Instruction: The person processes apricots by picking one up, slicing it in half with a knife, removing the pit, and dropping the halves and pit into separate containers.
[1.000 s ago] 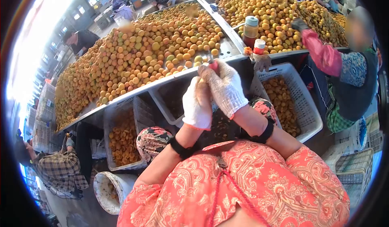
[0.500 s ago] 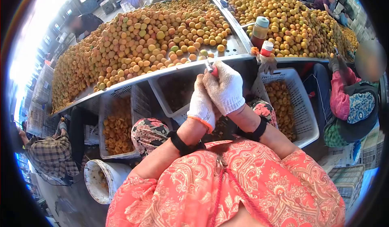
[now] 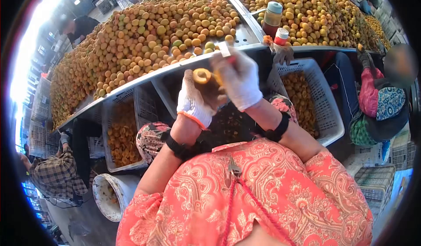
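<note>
A white glove with an orange cuff covers my left hand (image 3: 194,100), which holds a cut apricot half (image 3: 201,75) at its fingertips, the hollow cut face showing. Close by on the right, my right hand (image 3: 240,78), also gloved, is blurred by motion. A small tool with a red part (image 3: 230,59) is gripped in it, and something orange shows by its fingers, too smeared to make out. Both hands are above my lap, just in front of the metal table edge (image 3: 175,66). Whole apricots (image 3: 144,39) are heaped beyond that edge.
Crates of apricot halves stand at left (image 3: 123,143) and right (image 3: 302,99). A lidded jar (image 3: 272,17) and a red bottle with a white cap (image 3: 281,36) stand on the table. A white bucket (image 3: 115,197) is at lower left. Co-workers sit on both sides.
My hands have come apart, the left moving left and down. The apricot half now shows between them. The view has shifted slightly.
</note>
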### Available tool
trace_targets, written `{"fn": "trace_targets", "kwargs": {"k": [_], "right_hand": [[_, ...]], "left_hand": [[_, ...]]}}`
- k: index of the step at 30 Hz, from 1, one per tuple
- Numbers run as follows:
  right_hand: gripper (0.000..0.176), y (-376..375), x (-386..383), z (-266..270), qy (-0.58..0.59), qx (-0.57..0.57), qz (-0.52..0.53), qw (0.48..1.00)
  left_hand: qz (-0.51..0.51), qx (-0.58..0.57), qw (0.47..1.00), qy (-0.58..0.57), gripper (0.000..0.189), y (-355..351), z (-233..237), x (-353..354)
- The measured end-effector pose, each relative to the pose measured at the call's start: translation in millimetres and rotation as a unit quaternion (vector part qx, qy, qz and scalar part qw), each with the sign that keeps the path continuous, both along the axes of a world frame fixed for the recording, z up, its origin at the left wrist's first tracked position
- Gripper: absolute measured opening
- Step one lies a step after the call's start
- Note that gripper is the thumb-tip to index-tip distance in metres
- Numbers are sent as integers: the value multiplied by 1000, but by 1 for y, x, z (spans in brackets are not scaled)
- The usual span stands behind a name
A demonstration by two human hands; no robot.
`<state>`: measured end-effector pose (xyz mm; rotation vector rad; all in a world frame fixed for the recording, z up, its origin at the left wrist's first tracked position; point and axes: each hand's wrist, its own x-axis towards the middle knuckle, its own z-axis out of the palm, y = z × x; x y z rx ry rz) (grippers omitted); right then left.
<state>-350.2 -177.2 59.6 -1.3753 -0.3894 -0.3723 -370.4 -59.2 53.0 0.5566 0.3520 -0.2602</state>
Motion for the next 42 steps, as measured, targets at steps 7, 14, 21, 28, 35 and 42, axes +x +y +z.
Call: {"fn": "trace_targets", "kwargs": {"k": [7, 14, 21, 28, 35, 42], "right_hand": [[18, -20, 4, 18, -109, -126, -82, 983], [22, -24, -32, 53, 45, 89, 50, 994], [19, -23, -27, 48, 57, -61, 79, 993], [23, -24, -26, 40, 137, 6, 124, 983], [35, -29, -19, 36, 190, 76, 174, 963], [38, -26, -17, 27, 266, 202, 220, 917]], "left_hand": [[-94, -43, 994, -20, 49, 27, -4, -8], [-68, -9, 997, -46, 47, 21, 12, -16], [-98, 28, 991, -91, 37, 25, 3, -16], [-50, 105, 989, -90, 31, 15, 11, -23], [-71, 39, 987, -139, 23, 20, 0, -20], [-106, -4, 976, -191, 18, 20, 5, -23]]}}
